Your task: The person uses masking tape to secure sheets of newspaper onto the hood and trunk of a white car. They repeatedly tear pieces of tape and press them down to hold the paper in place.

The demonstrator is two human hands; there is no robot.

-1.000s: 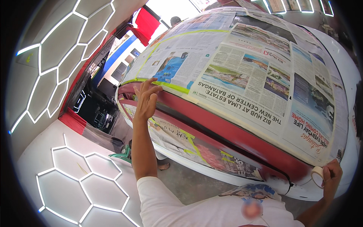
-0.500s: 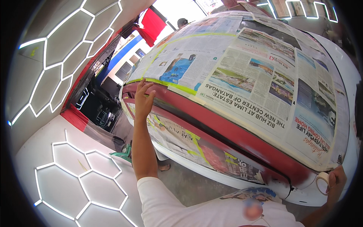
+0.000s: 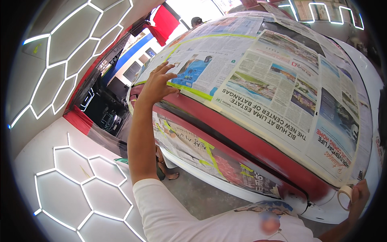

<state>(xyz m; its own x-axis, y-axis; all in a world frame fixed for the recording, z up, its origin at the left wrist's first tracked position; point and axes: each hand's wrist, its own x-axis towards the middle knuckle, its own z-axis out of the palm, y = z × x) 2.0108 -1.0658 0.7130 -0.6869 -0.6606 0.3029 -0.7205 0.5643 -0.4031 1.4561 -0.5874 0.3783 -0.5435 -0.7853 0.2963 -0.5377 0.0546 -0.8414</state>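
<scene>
My left hand (image 3: 156, 85) is open, its fingers spread over the left end of the newspaper sheets (image 3: 258, 94). Whether the fingertips touch the paper I cannot tell. These sheets cover the top of a car's bodywork, bordered on the left by yellow-green masking tape (image 3: 191, 92). A red painted strip (image 3: 246, 133) of the car runs below the paper's edge. At the far right, my right hand (image 3: 360, 197) grips a roll of cream masking tape (image 3: 346, 188), close to the paper's lower right corner. Its fingers are partly hidden.
More newspaper (image 3: 201, 151) covers the car's side below the red strip, above a white lower edge (image 3: 225, 184). A person's head (image 3: 196, 21) shows beyond the car, and a foot (image 3: 173, 176) stands on the floor. A wall with hexagonal lights (image 3: 92, 197) lies left.
My left hand has risen from the red strip's upper edge to over the newspaper, its fingers spreading. The right hand still holds the tape roll in about the same place.
</scene>
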